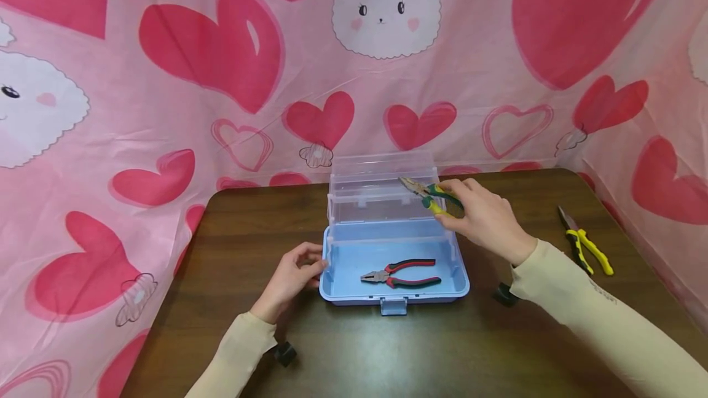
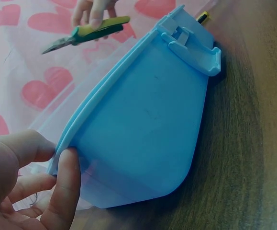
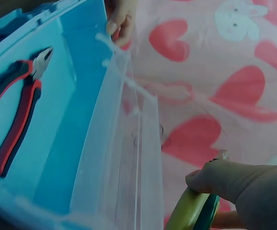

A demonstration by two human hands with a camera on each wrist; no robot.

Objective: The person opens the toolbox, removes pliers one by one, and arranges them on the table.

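Note:
A blue toolbox with its clear lid raised stands on the table. Inside it lie red-and-black pliers, jaws toward the left. My left hand pinches the toolbox's left rim between thumb and fingers, plain in the left wrist view. In my right hand are green-and-yellow pliers, gripped by the handles above the box's back right part. Their jaws point left, in front of the lid. The right wrist view shows my right thumb pressed on a handle.
Yellow-and-black long-nose pliers lie on the brown table at the far right. A latch juts from the toolbox's front. Pink cloth with hearts hangs behind the table and at both sides.

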